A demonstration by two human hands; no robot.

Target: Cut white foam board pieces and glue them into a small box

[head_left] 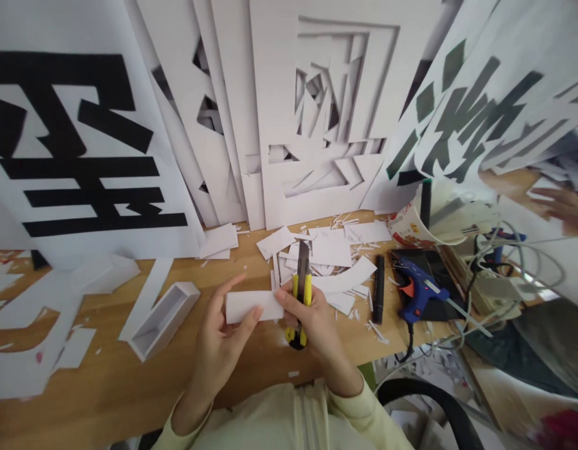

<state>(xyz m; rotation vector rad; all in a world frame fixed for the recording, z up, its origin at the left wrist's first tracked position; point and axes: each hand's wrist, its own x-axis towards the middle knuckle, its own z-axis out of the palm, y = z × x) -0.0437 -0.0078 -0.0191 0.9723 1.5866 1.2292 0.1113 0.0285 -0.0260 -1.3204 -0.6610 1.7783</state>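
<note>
Centre of the frame, just above the worktop (pixel 105 381): a white strip (pixel 251 306), pinched at its left end between thumb and fingers of the left hand (pixel 223 340), long axis running left to right across the picture. At the strip's right end, touching it, the right hand (pixel 317 325), grip wrapped tight around a yellow-and-black utility knife (pixel 300 294). Knife set nearly upright in the frame, tip toward the top and away from the body, so crossing the strip's line at about a right angle, just to the right of it. Both hands on the strip or beside it, the left carrying it, the right nearer the tool end. Lower left of centre, lying on the worktop and well apart from the hands: an open white box (pixel 162 319), long and shallow, showing only its own white floor. Right of centre, a paper cup (pixel 408 228) with a black stick (pixel 425 200) standing in it, perhaps a marker, too small to tell. Between cup and knife, a heap of white scraps (pixel 330 250), a black marker (pixel 379 287) and a blue glue gun (pixel 417 290). Across the top, cut white boards (pixel 326 112) leaning upright, and a printed sheet (pixel 77 144) at upper left. At the right edge, another person's hand (pixel 567 209).
</note>
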